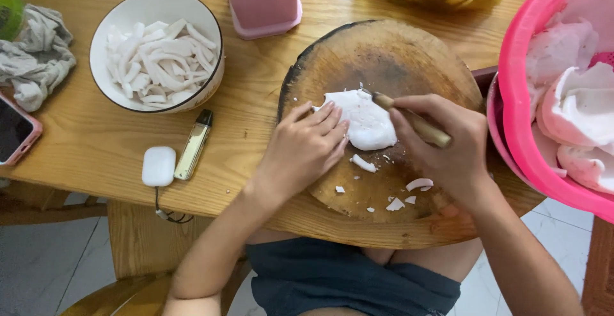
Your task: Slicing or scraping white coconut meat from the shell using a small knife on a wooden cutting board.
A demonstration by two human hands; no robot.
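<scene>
Left hand [306, 148] lies flat, fingers spread, pressing the white slab [364, 121] to the board [384, 54]. Right hand [448, 143] grips a knife [412, 121], its tip on the slab.

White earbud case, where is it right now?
The white earbud case lies on the wooden table, left of the round cutting board, beside a slim gold device and below the bowl.

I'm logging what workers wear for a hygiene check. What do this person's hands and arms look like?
Both the left hand and the right hand are bare: no gloves, and no rings or watch that I can see. The forearms are uncovered too, with no sleeves in view. Fingernails look short and unpainted.
</scene>
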